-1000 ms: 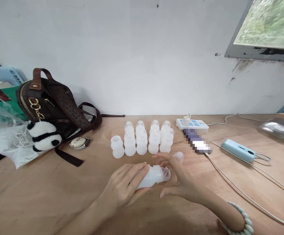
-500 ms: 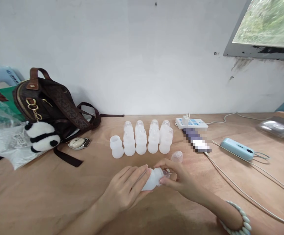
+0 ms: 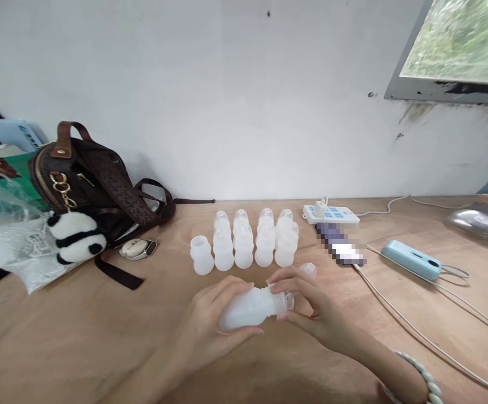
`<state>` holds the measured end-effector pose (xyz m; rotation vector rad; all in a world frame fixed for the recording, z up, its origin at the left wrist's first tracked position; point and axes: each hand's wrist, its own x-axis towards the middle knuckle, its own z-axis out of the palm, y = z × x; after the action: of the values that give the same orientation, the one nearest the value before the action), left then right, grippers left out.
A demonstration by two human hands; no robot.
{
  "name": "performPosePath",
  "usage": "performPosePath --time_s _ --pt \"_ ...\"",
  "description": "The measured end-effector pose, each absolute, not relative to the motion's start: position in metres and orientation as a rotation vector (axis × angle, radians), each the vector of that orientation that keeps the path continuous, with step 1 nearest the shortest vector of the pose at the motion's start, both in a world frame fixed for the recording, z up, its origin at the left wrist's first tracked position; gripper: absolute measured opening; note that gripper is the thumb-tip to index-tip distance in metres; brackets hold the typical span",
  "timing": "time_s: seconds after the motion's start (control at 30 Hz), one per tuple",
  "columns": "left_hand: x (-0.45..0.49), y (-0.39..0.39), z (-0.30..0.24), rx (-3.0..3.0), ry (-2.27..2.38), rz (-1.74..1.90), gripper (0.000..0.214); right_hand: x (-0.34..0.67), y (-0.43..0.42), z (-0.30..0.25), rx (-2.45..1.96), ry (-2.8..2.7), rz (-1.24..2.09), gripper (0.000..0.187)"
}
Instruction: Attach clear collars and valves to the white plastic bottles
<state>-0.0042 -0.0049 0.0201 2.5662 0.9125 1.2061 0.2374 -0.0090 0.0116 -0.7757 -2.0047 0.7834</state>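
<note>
A frosted white plastic bottle (image 3: pixel 246 310), its sides waisted, lies tilted in mid-air above the front of the table. My left hand (image 3: pixel 199 314) is closed round its base and body. At the other end, the fingers of my right hand (image 3: pixel 322 306) pinch a clear cap piece (image 3: pixel 288 301) at the bottle's neck; how far it sits on the neck is partly hidden. Just behind my right fingers, a loose clear dome cap (image 3: pixel 310 269) rests on the table. Farther back, an uncapped white bottle (image 3: pixel 202 256) stands left of several capped bottles (image 3: pixel 244 249) in rows.
At the left are a brown backpack (image 3: pixel 96 174), a panda plush (image 3: pixel 77 237), a plastic bag (image 3: pixel 24 241) and a beige mouse-like object (image 3: pixel 136 248). To the right lie a power strip (image 3: pixel 336 214), a phone (image 3: pixel 338 244), a blue device (image 3: pixel 412 260) and a white cable (image 3: pixel 404 320).
My left hand's fingers have opened from over the bottle to grip it from its base, leaving more of the body showing. My right hand stays at the neck end with the cap piece.
</note>
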Motion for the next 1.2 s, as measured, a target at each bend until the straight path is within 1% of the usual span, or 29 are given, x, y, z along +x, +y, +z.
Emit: performPosePath --time_s 0.1,0.23,0.3,0.47,0.57,0.7,0.87,1.03,1.1,1.2 --pt "-0.012 0.0 0.026 2.264 1.045 1.177 0.036 0.242 -0.005 0.008 -0.84 -1.852 0.739 0.027" --pt "-0.033 0.012 0.014 2.101 1.28 1.41 0.033 0.244 -0.002 0.007 -0.972 -1.708 0.754 0.029" --pt "-0.043 0.018 0.003 1.993 1.401 1.436 0.033 0.243 -0.002 0.007 -1.007 -1.712 0.752 0.028" --pt "-0.056 0.026 -0.019 1.683 1.486 1.385 0.043 0.242 -0.003 0.008 -0.997 -1.782 0.734 0.029" --pt "-0.057 0.029 -0.022 1.707 1.517 1.336 0.041 0.242 -0.002 0.008 -0.994 -1.807 0.729 0.029" --pt "-0.059 0.04 -0.021 1.8 1.596 1.364 0.04 0.243 -0.002 0.008 -1.028 -1.827 0.72 0.029" --pt "-0.063 0.058 -0.023 1.775 1.653 1.338 0.048 0.242 -0.001 0.009 -1.006 -1.825 0.704 0.027" --pt "-0.062 0.066 -0.028 1.711 1.63 1.304 0.055 0.24 -0.002 0.005 -1.076 -1.744 0.752 0.029" --pt "-0.063 0.067 -0.029 1.747 1.634 1.349 0.06 0.24 -0.002 0.002 -1.088 -1.692 0.779 0.026" --pt "-0.066 0.062 -0.027 1.884 1.701 1.553 0.062 0.241 -0.002 0.0 -1.077 -1.724 0.7 0.022"
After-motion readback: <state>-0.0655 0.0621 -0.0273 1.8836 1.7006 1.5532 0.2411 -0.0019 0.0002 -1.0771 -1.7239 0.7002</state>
